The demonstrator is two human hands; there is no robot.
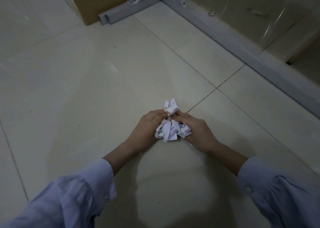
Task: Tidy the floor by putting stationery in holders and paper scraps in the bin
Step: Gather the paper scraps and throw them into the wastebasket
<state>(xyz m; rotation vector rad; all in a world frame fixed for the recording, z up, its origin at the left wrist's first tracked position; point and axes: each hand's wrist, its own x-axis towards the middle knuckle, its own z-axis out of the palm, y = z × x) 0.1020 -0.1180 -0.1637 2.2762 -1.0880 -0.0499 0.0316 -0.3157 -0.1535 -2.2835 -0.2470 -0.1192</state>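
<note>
White paper scraps (170, 129) sit bunched in a crumpled heap low on the pale tiled floor (86, 89), a little below the middle of what we see from the head camera. We have both hands cupped round this heap. Our left hand (145, 129) presses in from its left side with fingers curled over the top, and our right hand (197, 130) closes in from its right side with fingers curled the same way, so the fingertips nearly meet above the pile. A few torn pieces stick out beyond the fingertips on the far side, and more spill out between the wrists on the near side. Light blue sleeves (72, 196) with buttoned cuffs cover both forearms. Well apart from the hands, at the far edge of the view, a brown cardboard box (90, 0) stands on the floor, touching a white metal frame (216, 31) whose long bar runs down the right side.
</note>
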